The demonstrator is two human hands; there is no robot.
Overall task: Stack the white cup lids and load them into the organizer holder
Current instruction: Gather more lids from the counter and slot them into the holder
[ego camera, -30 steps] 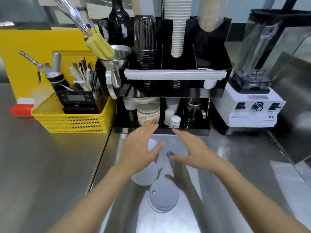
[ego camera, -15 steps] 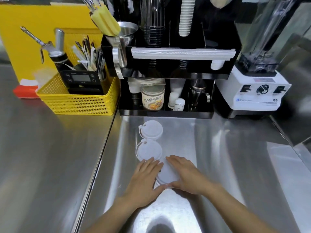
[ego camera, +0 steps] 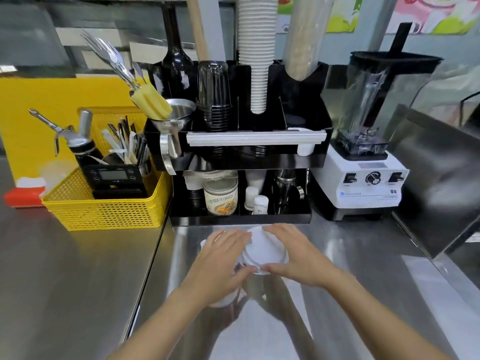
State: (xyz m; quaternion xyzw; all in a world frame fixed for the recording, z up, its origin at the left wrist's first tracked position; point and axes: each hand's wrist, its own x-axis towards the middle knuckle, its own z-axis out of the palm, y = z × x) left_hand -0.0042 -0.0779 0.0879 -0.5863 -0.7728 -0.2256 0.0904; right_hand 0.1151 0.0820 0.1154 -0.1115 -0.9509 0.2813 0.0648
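Both hands clasp a round white plastic cup lid (ego camera: 265, 252) just above the shiny steel counter (ego camera: 363, 281), the left hand (ego camera: 220, 266) and right hand (ego camera: 296, 255) curling fingers around its opposite edges. It sits just before the black two-tier organizer holder (ego camera: 241, 218).

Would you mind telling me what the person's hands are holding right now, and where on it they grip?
Both hands hold the white cup lids by the rim: the left hand on the left edge, the right hand on the right.
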